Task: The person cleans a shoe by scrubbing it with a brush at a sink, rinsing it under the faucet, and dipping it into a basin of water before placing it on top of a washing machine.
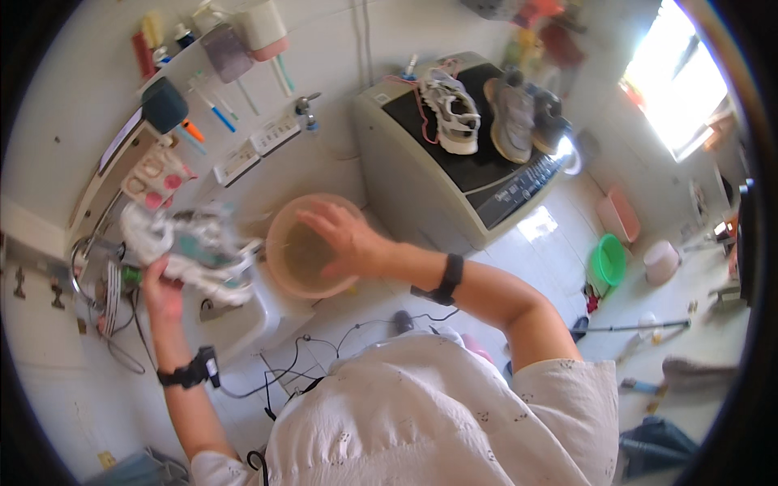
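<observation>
My left hand (pixel 164 293) is closed around a white sneaker (pixel 190 251) with pale green inside, held up over the white sink (pixel 243 324). The sneaker is smeared by motion, so its details are hard to make out. To its right is a round, pale pink plastic basin (pixel 278 271), with what looks like cloudy water in it. Over the basin's right side reaches my right hand (pixel 344 239), fingers spread and nothing in them. Whether its fingertips touch the water I cannot tell.
A top-loading washing machine (pixel 421 182) stands at the far right, bearing a white sneaker (pixel 454 113), a grey shoe (pixel 510 121) and a darker shoe (pixel 549 120). Toothbrush holders hang on the wall. Black cables (pixel 300 356) trail below the sink. A green basin (pixel 608 259) is at right.
</observation>
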{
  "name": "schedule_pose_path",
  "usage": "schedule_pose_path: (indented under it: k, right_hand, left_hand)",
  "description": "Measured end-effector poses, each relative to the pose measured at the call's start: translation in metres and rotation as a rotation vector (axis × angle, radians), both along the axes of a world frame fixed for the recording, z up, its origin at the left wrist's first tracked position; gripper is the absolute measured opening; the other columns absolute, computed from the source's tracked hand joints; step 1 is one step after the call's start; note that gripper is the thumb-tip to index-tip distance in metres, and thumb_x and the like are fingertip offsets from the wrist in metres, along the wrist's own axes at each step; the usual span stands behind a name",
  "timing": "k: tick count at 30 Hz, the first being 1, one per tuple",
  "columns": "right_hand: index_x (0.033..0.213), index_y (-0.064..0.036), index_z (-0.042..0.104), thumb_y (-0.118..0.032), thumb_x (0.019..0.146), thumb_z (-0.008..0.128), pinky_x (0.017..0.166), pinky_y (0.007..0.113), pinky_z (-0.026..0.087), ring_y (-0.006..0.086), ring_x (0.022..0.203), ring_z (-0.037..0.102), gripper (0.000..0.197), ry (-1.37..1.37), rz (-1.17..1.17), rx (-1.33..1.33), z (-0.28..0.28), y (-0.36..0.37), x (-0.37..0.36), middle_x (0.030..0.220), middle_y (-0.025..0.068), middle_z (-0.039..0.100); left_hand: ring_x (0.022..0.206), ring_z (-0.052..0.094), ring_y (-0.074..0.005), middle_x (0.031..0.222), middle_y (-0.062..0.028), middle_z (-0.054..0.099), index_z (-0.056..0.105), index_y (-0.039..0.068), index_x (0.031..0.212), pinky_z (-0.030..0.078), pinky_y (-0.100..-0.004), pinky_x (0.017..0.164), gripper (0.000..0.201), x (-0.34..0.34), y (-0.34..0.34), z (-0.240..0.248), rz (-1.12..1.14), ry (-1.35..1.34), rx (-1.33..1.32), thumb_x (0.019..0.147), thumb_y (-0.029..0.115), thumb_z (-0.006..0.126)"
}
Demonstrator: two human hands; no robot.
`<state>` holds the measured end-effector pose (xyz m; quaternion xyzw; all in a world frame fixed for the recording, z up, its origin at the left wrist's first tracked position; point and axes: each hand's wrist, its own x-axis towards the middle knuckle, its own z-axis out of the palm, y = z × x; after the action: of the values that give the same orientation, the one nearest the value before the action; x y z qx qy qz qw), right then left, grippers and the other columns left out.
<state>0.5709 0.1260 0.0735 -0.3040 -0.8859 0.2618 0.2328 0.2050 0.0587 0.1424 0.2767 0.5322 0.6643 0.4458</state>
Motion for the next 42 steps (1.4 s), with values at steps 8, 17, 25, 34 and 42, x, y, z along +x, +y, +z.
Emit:
schedule_pose_path:
  k: [8,17,25,34,42]
  right_hand:
    - [0.122,-0.0067,0.045,-0.006,0.053,0.079,0.099,0.037,0.036,0.0359,0.123,0.035,0.077,0.398,0.062,-0.187,0.042,0.037,0.065,0.134,0.0182,0.032]
    - [0.102,0.0001,0.052,0.001,0.052,0.079,0.087,0.039,0.044,0.0380,0.112,0.044,0.057,0.229,-0.370,0.176,0.035,0.100,0.128,0.128,0.0187,0.037]
    - [0.105,-0.0093,0.053,-0.001,0.059,0.072,0.086,0.041,0.046,0.0347,0.113,0.042,0.050,-0.235,-0.560,0.244,-0.005,0.195,0.168,0.127,0.0095,0.041]
    - [0.115,-0.0105,0.049,-0.006,0.075,0.055,0.087,0.043,0.043,0.0339,0.107,0.047,0.040,-0.251,-0.692,0.637,-0.003,0.151,0.155,0.129,0.0169,0.036]
    - [0.111,-0.0072,0.053,0.002,0.062,0.067,0.087,0.041,0.042,0.0277,0.108,0.050,0.052,-0.179,-0.778,0.507,-0.050,-0.005,0.203,0.132,0.0158,0.037]
  left_hand:
    - [0.096,0.057,-0.0243,0.102,-0.0100,0.059,0.053,0.005,0.113,0.046,-0.0374,0.082,0.040,0.191,0.098,0.003,-0.312,-0.405,0.081,0.082,0.029,0.045]
    - [0.111,0.047,-0.0268,0.123,-0.0138,0.043,0.030,0.006,0.131,0.040,-0.0383,0.090,0.058,0.256,0.154,-0.042,-0.427,-0.265,-0.053,0.082,0.024,0.053]
    - [0.099,0.056,-0.0248,0.118,-0.0167,0.049,0.031,0.002,0.131,0.043,-0.0335,0.084,0.053,0.222,0.111,-0.069,-0.545,-0.112,-0.276,0.086,0.021,0.052]
    - [0.087,0.058,-0.0128,0.100,-0.0072,0.060,0.048,0.001,0.118,0.044,-0.0236,0.073,0.034,0.150,0.045,-0.113,-0.736,0.421,-0.470,0.088,0.017,0.051]
    - [0.087,0.058,-0.0135,0.101,-0.0092,0.060,0.049,0.000,0.116,0.046,-0.0256,0.075,0.034,0.126,0.023,-0.163,-0.904,0.549,-0.554,0.086,0.015,0.055]
